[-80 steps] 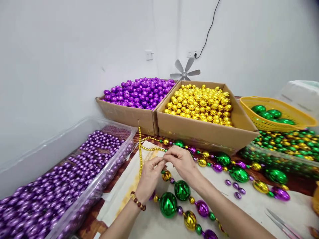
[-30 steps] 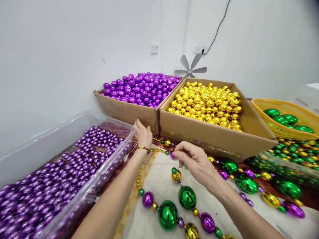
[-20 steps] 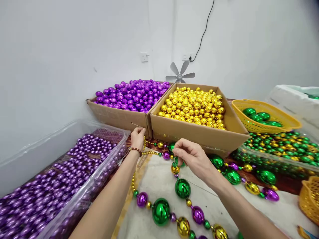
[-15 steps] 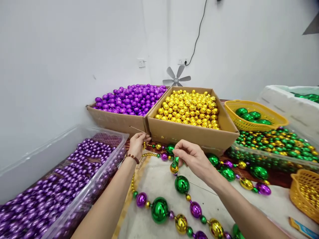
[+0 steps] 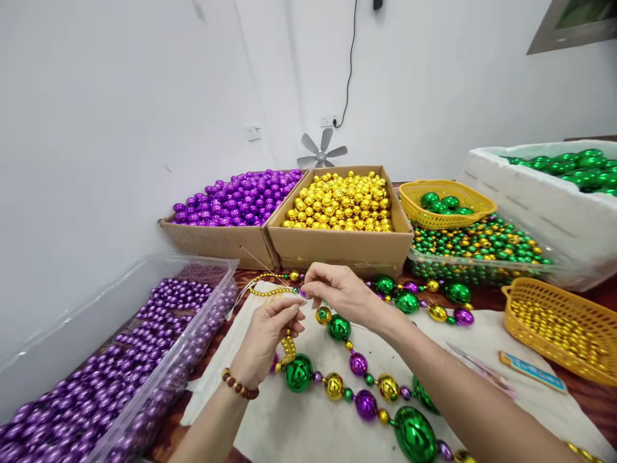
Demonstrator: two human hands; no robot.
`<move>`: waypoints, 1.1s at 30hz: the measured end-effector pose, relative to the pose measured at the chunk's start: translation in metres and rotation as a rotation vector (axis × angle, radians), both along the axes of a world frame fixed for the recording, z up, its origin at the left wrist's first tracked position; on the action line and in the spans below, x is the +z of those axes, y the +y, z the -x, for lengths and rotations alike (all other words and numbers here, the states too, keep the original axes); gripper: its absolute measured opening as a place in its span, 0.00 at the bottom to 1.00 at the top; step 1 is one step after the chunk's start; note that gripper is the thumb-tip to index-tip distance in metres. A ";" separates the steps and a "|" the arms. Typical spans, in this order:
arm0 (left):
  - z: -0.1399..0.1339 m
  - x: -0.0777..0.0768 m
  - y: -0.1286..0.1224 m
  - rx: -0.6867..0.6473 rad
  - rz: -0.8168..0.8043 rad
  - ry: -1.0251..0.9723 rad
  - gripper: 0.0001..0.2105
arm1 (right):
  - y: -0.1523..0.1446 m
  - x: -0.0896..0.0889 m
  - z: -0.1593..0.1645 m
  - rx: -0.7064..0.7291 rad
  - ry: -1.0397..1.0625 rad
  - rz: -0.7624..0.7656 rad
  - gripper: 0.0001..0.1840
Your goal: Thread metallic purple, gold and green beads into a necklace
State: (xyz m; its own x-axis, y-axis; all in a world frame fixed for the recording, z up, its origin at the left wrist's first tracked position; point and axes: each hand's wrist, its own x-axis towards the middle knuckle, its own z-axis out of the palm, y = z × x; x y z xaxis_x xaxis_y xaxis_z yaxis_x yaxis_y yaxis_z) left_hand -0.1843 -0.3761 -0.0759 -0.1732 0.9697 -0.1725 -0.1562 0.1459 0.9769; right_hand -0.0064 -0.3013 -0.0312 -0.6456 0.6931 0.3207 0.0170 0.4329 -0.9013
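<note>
My left hand (image 5: 274, 331) is closed in a pinch, with a loop of small gold beads (image 5: 288, 350) hanging just below its fingers. Close by and slightly higher, my right hand (image 5: 340, 292) pinches a thin thread; its fingertips nearly meet the left ones. A fine straight line like a needle or stiff thread (image 5: 258, 260) slants up and left from the hands. Under them, a necklace of green, purple and gold beads (image 5: 359, 363) lies on a pale cloth (image 5: 289, 424). Behind the hands is a gold bead strand (image 5: 270, 292). The exact grip points are partly hidden by the fingers.
Purple beads fill a clear bin (image 5: 193, 360) at left. Cardboard boxes of purple (image 5: 216, 239) and gold (image 5: 342, 247) balls stand behind. At right are yellow baskets (image 5: 554, 360), a mixed-bead bin (image 5: 463, 267), a white foam box (image 5: 520, 212), scissors (image 5: 477, 366) and a blue-yellow knife (image 5: 533, 372).
The view has turned right and down. My hands have come closer together, the left one now lower beside the right. The gold bead loop now hangs bunched under my left hand.
</note>
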 end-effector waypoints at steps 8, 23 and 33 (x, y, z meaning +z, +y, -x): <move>-0.017 -0.038 -0.005 0.045 -0.017 0.063 0.14 | 0.005 -0.025 0.036 0.001 -0.009 0.112 0.06; -0.014 -0.065 -0.009 0.144 0.182 -0.145 0.15 | 0.048 -0.089 0.096 0.030 0.003 0.670 0.12; 0.002 -0.076 -0.007 -0.083 0.354 -0.017 0.14 | 0.069 -0.094 0.000 -0.235 0.162 0.619 0.06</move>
State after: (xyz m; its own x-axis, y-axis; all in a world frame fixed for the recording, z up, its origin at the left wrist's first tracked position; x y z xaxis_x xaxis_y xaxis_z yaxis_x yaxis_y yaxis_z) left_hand -0.1859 -0.3828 -0.1524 -0.0904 0.8600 -0.5022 -0.1457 0.4875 0.8609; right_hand -0.0068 -0.2320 -0.1249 -0.4328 0.8959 -0.1004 -0.1084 -0.1623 -0.9808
